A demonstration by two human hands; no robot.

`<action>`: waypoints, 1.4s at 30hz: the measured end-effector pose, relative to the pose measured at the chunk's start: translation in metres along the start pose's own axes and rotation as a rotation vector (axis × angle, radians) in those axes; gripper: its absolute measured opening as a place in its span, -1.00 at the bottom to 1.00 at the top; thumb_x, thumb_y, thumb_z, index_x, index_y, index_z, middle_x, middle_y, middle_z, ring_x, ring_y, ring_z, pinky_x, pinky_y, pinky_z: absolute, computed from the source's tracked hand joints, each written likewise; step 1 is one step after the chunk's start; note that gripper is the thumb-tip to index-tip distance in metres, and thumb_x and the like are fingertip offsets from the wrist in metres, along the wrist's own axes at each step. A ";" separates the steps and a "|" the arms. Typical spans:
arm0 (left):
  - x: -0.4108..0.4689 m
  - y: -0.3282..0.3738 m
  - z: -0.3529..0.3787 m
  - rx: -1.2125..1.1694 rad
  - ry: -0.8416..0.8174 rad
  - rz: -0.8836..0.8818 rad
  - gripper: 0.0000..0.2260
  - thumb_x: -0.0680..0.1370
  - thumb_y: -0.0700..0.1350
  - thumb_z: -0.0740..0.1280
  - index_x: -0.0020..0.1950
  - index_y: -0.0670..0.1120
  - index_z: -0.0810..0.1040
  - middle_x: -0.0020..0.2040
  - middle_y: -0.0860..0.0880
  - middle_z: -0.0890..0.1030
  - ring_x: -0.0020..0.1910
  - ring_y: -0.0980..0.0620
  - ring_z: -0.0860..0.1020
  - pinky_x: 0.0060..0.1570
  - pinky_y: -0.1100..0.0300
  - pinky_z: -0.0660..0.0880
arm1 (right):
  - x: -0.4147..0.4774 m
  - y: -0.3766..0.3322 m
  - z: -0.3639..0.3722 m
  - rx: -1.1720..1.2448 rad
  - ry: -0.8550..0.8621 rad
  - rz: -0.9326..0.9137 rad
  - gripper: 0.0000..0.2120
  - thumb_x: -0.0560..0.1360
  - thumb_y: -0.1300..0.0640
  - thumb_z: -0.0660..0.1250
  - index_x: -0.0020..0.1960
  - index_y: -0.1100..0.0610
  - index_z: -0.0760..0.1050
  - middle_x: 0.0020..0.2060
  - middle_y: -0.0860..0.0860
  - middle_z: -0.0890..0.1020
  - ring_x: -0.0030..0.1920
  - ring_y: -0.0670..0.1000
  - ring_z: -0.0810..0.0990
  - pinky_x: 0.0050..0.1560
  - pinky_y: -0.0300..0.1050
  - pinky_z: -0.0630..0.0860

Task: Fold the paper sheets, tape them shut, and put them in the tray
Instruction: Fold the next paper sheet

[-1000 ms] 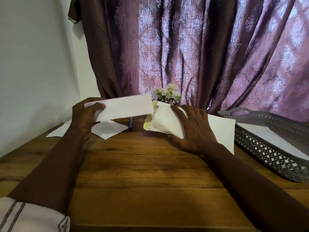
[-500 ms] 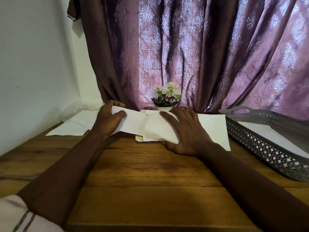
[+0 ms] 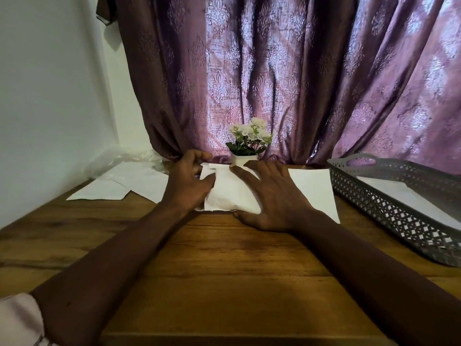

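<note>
A white paper sheet (image 3: pixel 311 188) lies on the wooden table, its left part folded over into a bulging packet (image 3: pixel 227 193). My right hand (image 3: pixel 272 196) lies flat on the fold with fingers spread. My left hand (image 3: pixel 189 183) grips the packet's left edge, thumb on top of the flap. A grey perforated tray (image 3: pixel 389 198) stands at the right and holds a white folded sheet (image 3: pixel 399 191). No tape is visible.
More loose white sheets (image 3: pixel 119 188) lie at the far left beside crumpled clear plastic (image 3: pixel 124 158). A small white pot of white flowers (image 3: pixel 247 143) stands just behind the packet, against a purple curtain. A white wall is on the left.
My left hand brought the raised left flap down and rightward over the sheet's middle. The flap now lies on the packet. My right hand stayed pressing on the paper.
</note>
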State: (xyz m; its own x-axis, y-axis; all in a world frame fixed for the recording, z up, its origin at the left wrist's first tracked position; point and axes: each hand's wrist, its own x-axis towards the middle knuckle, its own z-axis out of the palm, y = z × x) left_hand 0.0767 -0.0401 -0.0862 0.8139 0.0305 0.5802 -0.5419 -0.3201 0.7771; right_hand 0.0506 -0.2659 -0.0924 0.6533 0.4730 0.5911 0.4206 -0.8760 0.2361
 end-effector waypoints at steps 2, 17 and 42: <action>0.000 0.003 0.002 -0.010 -0.001 -0.030 -0.78 0.58 -0.19 0.39 0.21 -0.01 0.55 0.02 0.04 0.70 -0.07 0.20 0.66 -0.13 0.21 0.61 | 0.000 0.000 0.000 0.001 0.007 0.018 -0.06 0.40 -0.52 0.24 0.65 -0.09 0.15 0.44 0.09 0.41 0.41 0.15 0.36 0.46 0.18 0.24; -0.001 0.010 0.002 -0.409 -0.120 -0.353 -0.47 0.39 -0.16 0.62 0.31 0.00 0.54 0.09 -0.07 0.73 0.09 -0.12 0.71 -0.07 -0.08 0.68 | -0.001 -0.002 -0.002 -0.043 -0.003 0.062 -0.06 0.40 -0.52 0.22 0.64 -0.08 0.18 0.44 0.10 0.40 0.41 0.16 0.35 0.45 0.20 0.24; 0.010 -0.013 -0.017 0.150 -0.121 -0.344 -0.95 0.47 -0.06 0.55 -0.13 -0.01 0.74 -0.06 -0.03 0.76 -0.06 -0.01 0.71 0.12 -0.08 0.64 | -0.002 -0.004 0.000 0.189 -0.234 0.074 -0.20 0.50 -0.58 0.02 0.64 -0.32 -0.05 0.62 0.05 0.18 0.58 0.18 0.18 0.55 0.24 0.11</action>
State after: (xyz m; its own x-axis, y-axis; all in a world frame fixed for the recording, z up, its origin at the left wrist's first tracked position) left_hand 0.0879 -0.0192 -0.0861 0.9663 0.0509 0.2523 -0.2041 -0.4457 0.8716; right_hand 0.0474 -0.2629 -0.0948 0.8042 0.4370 0.4029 0.4620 -0.8860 0.0389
